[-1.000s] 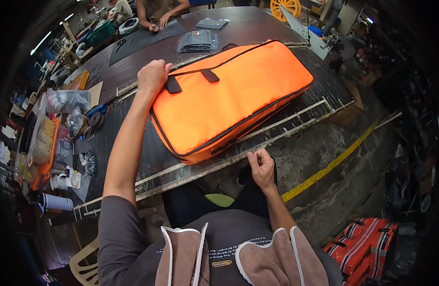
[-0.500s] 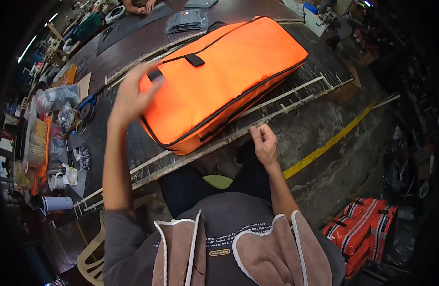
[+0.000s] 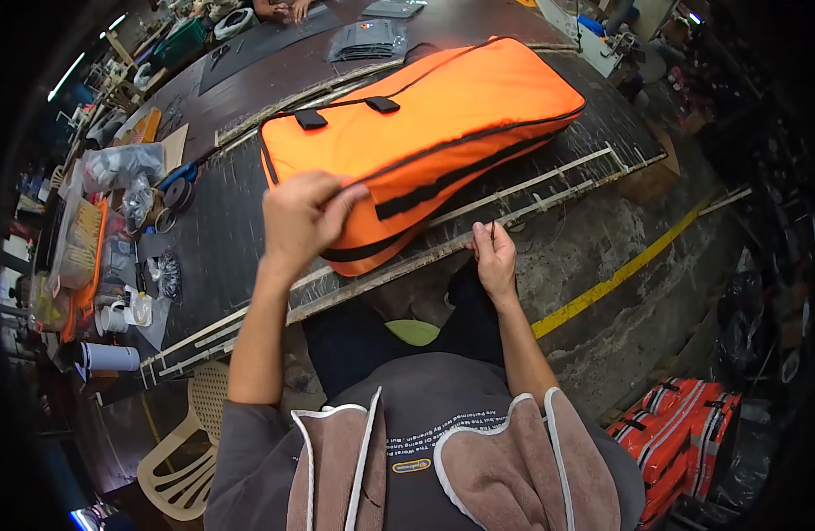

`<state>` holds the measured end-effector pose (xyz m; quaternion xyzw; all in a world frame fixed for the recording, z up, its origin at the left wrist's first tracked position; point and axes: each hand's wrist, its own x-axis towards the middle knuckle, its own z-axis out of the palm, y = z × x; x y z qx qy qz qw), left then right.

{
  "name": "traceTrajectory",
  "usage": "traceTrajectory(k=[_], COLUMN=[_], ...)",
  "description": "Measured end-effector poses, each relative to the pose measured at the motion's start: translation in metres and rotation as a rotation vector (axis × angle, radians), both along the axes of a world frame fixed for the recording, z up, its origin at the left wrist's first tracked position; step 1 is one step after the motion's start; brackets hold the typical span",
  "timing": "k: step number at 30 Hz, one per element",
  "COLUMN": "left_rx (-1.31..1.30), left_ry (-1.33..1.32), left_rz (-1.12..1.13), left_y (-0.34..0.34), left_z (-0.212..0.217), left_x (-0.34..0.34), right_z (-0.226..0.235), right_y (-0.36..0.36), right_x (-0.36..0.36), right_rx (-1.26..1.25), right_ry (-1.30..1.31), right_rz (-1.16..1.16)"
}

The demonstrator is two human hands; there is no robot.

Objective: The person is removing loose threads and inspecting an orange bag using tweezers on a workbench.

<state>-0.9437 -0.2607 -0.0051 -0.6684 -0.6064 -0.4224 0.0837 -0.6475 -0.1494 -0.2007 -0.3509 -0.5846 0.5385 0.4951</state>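
Note:
A long bright orange bag (image 3: pixel 416 115) with black piping lies across the table, its near side wall turned up into view. Two black tabs (image 3: pixel 383 104) sit along its far edge, and a black strip (image 3: pixel 452 181) runs along the near side. At the bag's near left corner, my left hand (image 3: pixel 303 221) is closed, pinching the piped edge between thumb and fingers. My right hand (image 3: pixel 496 261) is just off the table's near edge, apart from the bag. Its thumb and fingertips are pressed together around something small and dark that I cannot make out.
Measuring strips (image 3: pixel 549 199) run along the dark table's near edge. To the left are clear tubs (image 3: pixel 82 239), plastic bags, a tape roll and a white mug (image 3: pixel 113 317). Packed grey pieces (image 3: pixel 368 42) lie beyond the bag, near another person's hands (image 3: pixel 284 11). Red-orange bags (image 3: pixel 677 434) stand at lower right.
My left hand has come from above the bag's left end to its near corner and closed on the edge. The bag's near side has tipped up. My right hand has barely moved.

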Motion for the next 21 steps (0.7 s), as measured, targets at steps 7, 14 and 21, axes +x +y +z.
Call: traceTrajectory(k=[7,14,21], left_rx=[-0.241,-0.268,-0.218], left_ry=[-0.495,-0.871,-0.714], left_rz=[-0.005,0.015,0.042], left_y=[0.001,-0.021,-0.021], left_z=[0.103,0.043,0.042], left_x=[-0.072,-0.221,-0.215], right_z=[0.068,0.114,0.177], right_y=[-0.007,0.013,0.035], right_x=[0.037,0.026,-0.058], right_rx=[0.193,0.357,0.895], right_ry=[0.025,0.114,-0.241], right_rz=[-0.224,-0.221,-0.193])
